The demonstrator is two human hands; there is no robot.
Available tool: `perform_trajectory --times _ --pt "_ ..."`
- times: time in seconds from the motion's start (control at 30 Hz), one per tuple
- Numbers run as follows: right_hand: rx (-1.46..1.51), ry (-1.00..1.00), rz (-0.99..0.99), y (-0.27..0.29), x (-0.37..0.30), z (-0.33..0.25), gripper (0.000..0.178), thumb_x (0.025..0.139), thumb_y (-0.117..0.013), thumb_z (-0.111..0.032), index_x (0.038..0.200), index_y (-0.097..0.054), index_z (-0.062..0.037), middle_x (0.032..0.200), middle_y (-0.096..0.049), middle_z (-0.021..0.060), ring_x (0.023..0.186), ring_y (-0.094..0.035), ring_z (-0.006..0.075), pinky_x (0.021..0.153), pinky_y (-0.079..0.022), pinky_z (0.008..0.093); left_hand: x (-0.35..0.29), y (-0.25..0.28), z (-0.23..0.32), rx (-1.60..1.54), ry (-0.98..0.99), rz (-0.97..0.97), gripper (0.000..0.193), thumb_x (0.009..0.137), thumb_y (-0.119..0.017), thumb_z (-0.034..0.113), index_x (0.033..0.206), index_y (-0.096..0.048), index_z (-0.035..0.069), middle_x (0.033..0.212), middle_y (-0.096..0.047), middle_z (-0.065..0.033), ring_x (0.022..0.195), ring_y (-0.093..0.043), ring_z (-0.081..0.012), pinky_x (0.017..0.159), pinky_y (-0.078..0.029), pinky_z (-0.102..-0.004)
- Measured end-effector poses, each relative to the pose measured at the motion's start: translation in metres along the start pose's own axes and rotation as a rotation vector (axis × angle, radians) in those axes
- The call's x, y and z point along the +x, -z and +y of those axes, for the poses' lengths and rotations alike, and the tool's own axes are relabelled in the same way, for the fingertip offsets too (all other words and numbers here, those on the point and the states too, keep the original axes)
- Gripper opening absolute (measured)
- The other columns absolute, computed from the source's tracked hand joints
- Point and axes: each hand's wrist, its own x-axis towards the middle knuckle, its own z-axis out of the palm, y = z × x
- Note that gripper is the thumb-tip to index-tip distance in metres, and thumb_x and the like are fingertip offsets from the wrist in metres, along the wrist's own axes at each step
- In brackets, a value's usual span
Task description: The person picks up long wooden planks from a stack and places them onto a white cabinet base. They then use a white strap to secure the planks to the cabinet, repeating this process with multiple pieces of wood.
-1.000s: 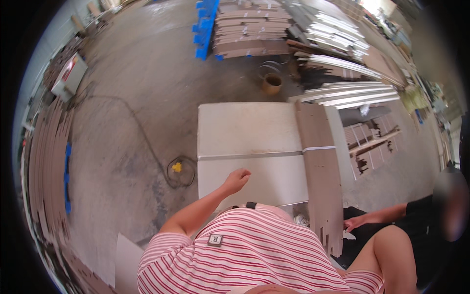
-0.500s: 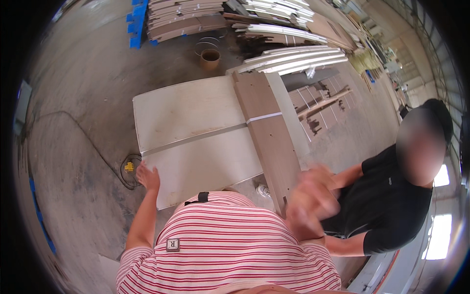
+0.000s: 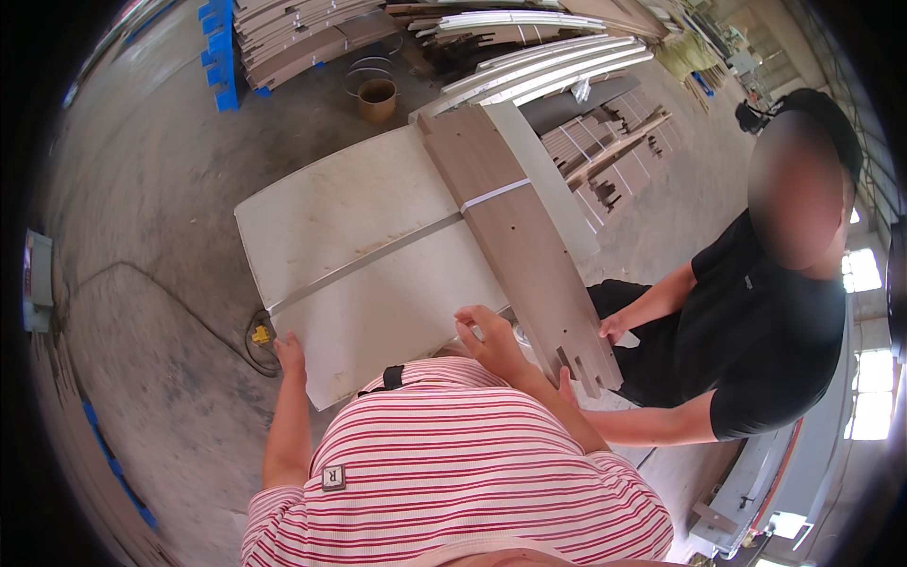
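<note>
A white tabletop (image 3: pixel 331 213) with a seam across it stands in front of me. My left hand (image 3: pixel 290 353) is at its left edge, beside the near panel, fingers extended and apart. Over the near right part of the tabletop hovers my right hand (image 3: pixel 488 335), its fingers loosely bent with nothing between them. A bundle of long brown boards (image 3: pixel 505 227), bound with a white strap (image 3: pixel 494 195), lies across the right side and overhangs toward me. Its near end has notches. A co-worker's hands (image 3: pixel 612 329) are at that near end.
The co-worker in black (image 3: pixel 746 331) stands close on my right. A yellow plug box (image 3: pixel 261 335) with a dark cable lies on the floor at left. Beyond the tabletop are a brown bucket (image 3: pixel 377 99), stacked brown boards (image 3: pixel 312 38) and white strips (image 3: pixel 557 71).
My right hand, blurred near the co-worker's hands before, is now over the tabletop, farther left. The co-worker's hands have moved onto the boards' near end. My left hand stays by the edge.
</note>
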Motion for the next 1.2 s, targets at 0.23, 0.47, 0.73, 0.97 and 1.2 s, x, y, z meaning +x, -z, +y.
perform_trajectory --times 0.23,0.47,0.73,0.97,1.2 --pt "-0.01 -0.044 -0.031 0.001 -0.008 0.013 0.016 0.088 -0.058 -0.011 0.101 -0.06 -0.0008 0.094 -0.064 0.0149 0.082 -0.064 0.0282 0.071 -0.052 0.0348 -0.002 0.003 0.014 -0.001 0.02 -0.088 0.063 0.095 -0.049 0.036 0.131 -0.036 -0.014 0.131 -0.044 -0.0331 0.123 -0.045 -0.0419 0.102 -0.038 -0.0422" --pt "0.002 -0.022 -0.055 0.002 -0.008 0.017 0.016 0.088 -0.059 -0.011 0.099 -0.061 0.0 0.092 -0.065 0.0158 0.08 -0.064 0.03 0.071 -0.052 0.036 -0.012 0.02 0.045 -0.411 0.195 -0.201 0.068 0.094 -0.044 0.054 0.131 -0.043 -0.003 0.131 -0.051 -0.0169 0.119 -0.05 -0.0286 0.1 -0.04 -0.0386" --pt "0.006 0.002 -0.091 0.01 0.002 0.025 0.016 0.087 -0.058 -0.011 0.098 -0.061 0.0005 0.089 -0.064 0.0168 0.078 -0.064 0.0309 0.069 -0.05 0.0366 0.026 0.031 0.039 -1.048 0.411 -0.393 0.089 0.084 -0.035 0.077 0.13 -0.045 0.002 0.129 -0.054 -0.0094 0.116 -0.052 -0.0224 0.101 -0.038 -0.0335" --pt "-0.026 -0.009 -0.109 0.018 0.008 0.04 0.014 0.087 -0.058 -0.011 0.094 -0.06 0.0004 0.086 -0.064 0.0162 0.076 -0.063 0.0315 0.067 -0.05 0.0378 0.038 0.036 0.058 -1.306 0.314 -0.334 0.087 0.083 -0.042 0.074 0.125 -0.049 -0.002 0.125 -0.057 -0.0108 0.115 -0.052 -0.0236 0.103 -0.036 -0.0334" --pt "-0.048 0.088 -0.134 0.029 0.026 0.049 0.011 0.086 -0.058 -0.01 0.091 -0.059 -0.0004 0.081 -0.063 0.0153 0.074 -0.062 0.032 0.067 -0.049 0.0387 0.048 0.036 0.139 -1.493 -0.1 -0.089 0.05 0.089 -0.065 0.03 0.126 -0.047 0.003 0.11 -0.063 -0.0106 0.103 -0.059 -0.0202 0.097 -0.043 -0.0329"
